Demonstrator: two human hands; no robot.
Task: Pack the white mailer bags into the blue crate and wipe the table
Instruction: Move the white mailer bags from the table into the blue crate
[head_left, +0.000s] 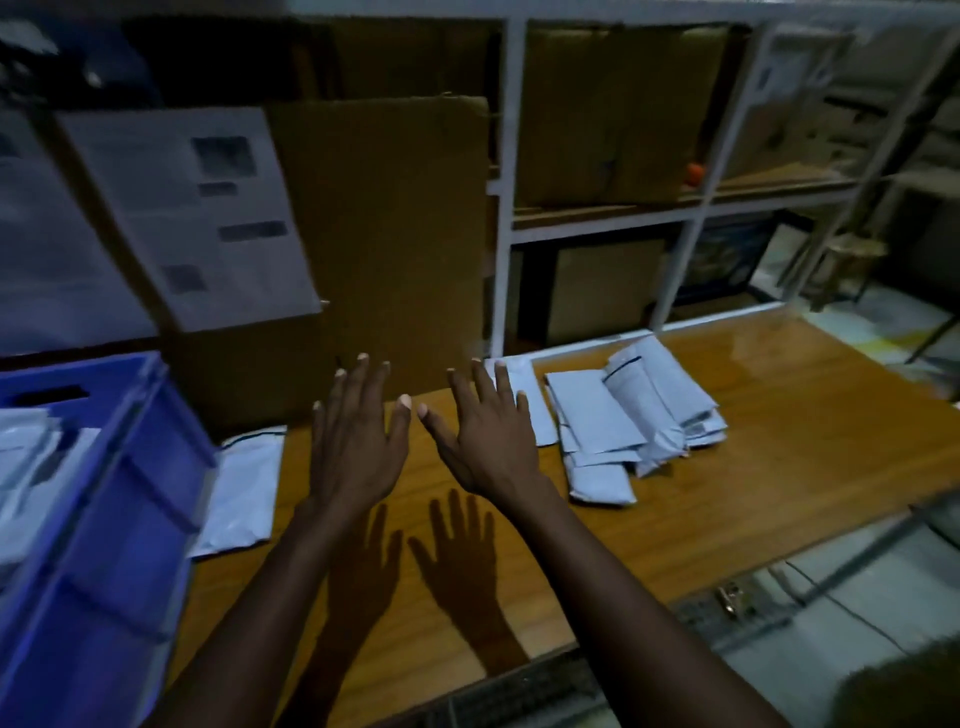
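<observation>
A pile of white mailer bags (634, 421) lies on the wooden table (779, 467) to the right of my hands. The blue crate (119, 499) stands at the left edge, with several white bags (26, 457) inside it. One more white mailer bag (244, 488) lies flat on the table beside the crate. My left hand (356, 441) and my right hand (485, 436) hover side by side above the middle of the table, fingers spread and straight, holding nothing. Their shadows fall on the wood below.
A large cardboard sheet (384, 244) with a paper label (192, 213) leans behind the table. A white shelf frame (504, 208) holds cardboard boxes at the back right. The table's near edge runs diagonally at the lower right, with floor beyond it.
</observation>
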